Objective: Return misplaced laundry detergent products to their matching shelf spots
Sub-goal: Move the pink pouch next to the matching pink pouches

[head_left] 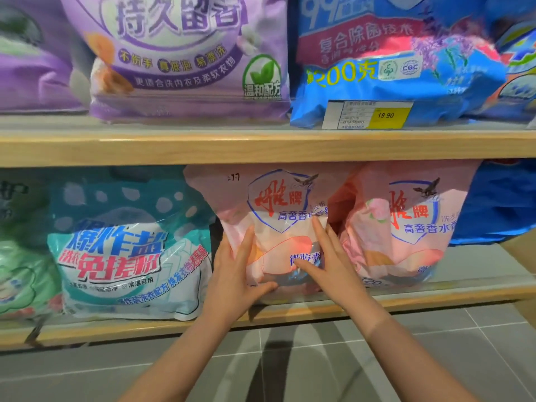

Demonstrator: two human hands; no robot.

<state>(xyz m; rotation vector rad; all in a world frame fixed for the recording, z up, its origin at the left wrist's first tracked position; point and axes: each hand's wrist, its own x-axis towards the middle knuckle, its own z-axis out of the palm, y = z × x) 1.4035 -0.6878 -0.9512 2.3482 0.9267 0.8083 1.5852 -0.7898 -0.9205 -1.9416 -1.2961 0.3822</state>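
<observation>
Your left hand (236, 274) lies flat and spread on the lower left face of the pink detergent bag (269, 227), thumb hooked under its bottom edge; your right hand (327, 256) presses its lower right face, fingers extended upward and thumb pointing left across the blue print. Neither hand closes around the bag; both are open palms on soft, crinkled plastic film. The pink detergent bag stands on the lower shelf (435, 295), a pale wood-edged board. Just right of the bag, touching it, stands a second pink bag (406, 227) of the same design. Left of it slumps a teal and white bag (127, 250). Above it, on the upper shelf (203, 147), sit a purple bag (185, 56) and a blue bag (391, 62) with a yellow price tag (368, 114).
</observation>
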